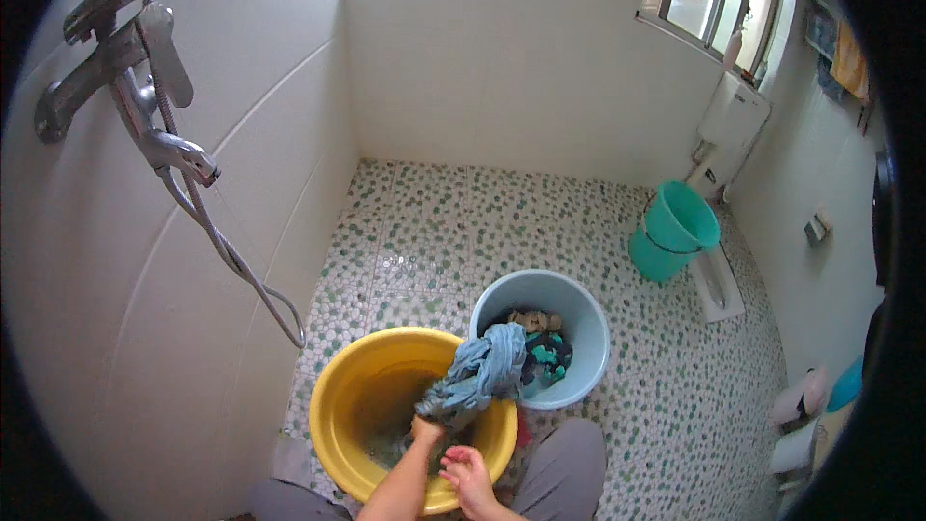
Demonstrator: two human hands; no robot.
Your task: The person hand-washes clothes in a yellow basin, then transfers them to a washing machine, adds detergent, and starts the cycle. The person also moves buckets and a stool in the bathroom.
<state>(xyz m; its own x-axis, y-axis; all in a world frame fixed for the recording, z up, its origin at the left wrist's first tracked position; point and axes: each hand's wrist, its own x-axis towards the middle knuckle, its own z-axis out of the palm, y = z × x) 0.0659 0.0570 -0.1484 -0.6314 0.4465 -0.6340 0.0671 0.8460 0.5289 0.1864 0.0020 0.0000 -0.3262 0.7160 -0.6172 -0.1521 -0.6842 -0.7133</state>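
My left hand (428, 430) is closed on the lower end of a wet, twisted blue-grey cloth (474, 370), inside the yellow plastic basin (329, 383). The cloth rests across the basin's rim, and its far end hangs over the edge of the light blue plastic tub (595, 347). To its right, my right hand (464, 476) is over the near rim of the basin, fingers curled loosely apart, holding nothing. Dark, murky water and possibly more cloth lie in the basin. The blue tub holds a tan cloth (535, 320) and a black and teal cloth (548, 358).
A chrome shower mixer (137, 98) with a hanging metal hose (239, 264) is on the left wall. Two nested teal buckets (669, 239) stand at the back right, beside a white squat-pan fixture (716, 286). My knees flank the yellow basin on the pebble-patterned floor.
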